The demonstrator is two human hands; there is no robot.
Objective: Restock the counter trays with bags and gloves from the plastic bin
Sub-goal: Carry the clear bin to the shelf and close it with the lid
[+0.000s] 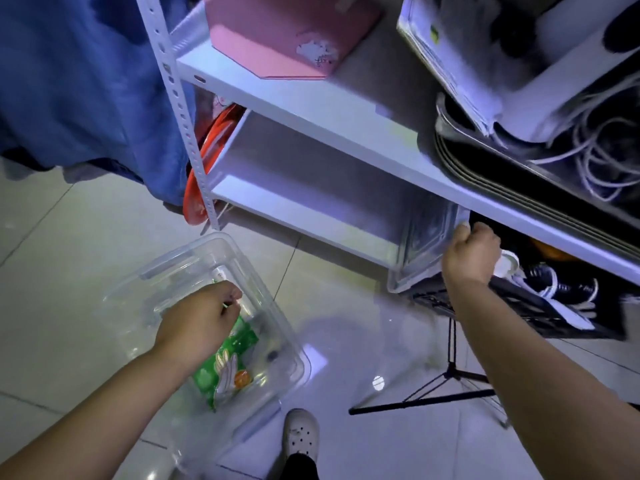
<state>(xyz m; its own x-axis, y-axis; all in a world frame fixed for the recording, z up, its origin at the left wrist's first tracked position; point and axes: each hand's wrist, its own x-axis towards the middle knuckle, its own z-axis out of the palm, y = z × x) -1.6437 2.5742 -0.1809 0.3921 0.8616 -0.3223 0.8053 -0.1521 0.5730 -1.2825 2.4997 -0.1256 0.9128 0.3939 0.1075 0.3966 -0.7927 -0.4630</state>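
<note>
Cloth (69, 81), one blue sheet of it, hangs at the far left, beside one white perforated post (173, 98) of the shelf (311, 109). Behind the post stand red plates (194, 199) on edge, at least two rims showing. On the tiled floor (52, 254) below sits one clear bin (298, 368), with no lid on it, holding one green packet (225, 368) printed with white gloves; the packet leans tilted, its lower end on the bin's bottom. One small dark thing (272, 356) lies just beside it in the bin. The left hand (197, 317) is over the bin with its fingers curled together at the packet's upper end; whether they pinch the packet I cannot tell. Near the bottom edge one white clog (300, 433) stands on the floor just beside the bin. One pink box (277, 36) rests on the upper shelf board. One clear lid (426, 244) stands on edge at the right end of the lower board, and the right hand (472, 252) grips its top edge, fingers curled over it. Below that arm one black tripod (450, 375) stands on the floor. Right of the hand one black crate (512, 306) holds dark shoes (554, 282); their number is unclear. Above, on the upper board, lie a stack of dark trays (485, 174), a tangle of white cable (595, 150) and one white box (519, 57).
</note>
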